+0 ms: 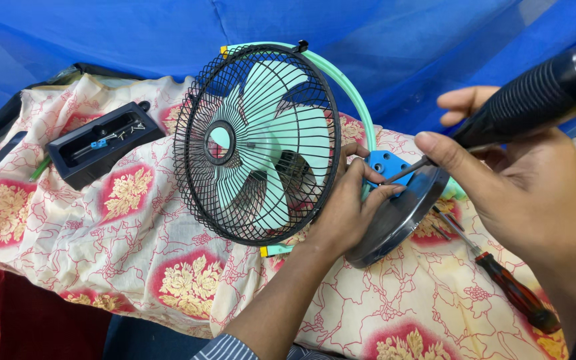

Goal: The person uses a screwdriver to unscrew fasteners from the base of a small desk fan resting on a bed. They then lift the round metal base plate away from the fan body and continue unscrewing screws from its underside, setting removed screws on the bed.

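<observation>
A small table fan [258, 143] with pale green blades and a black wire guard lies tilted on a flowered cloth. Its round dark base [395, 223] points toward me, with a blue mounting piece [387, 165] on it. My left hand [345, 210] grips the fan behind the guard, fingertips on the blue piece. My right hand [521, 187] holds a screwdriver with a thick black ribbed handle [535, 97]; its metal tip touches the blue piece.
A red-and-black screwdriver [508, 287] lies on the cloth [135, 247] beside the base. A black open tray [101, 150] with small tools sits at the left. Blue netting [135, 33] hangs behind. The cloth's edge drops off at the lower left.
</observation>
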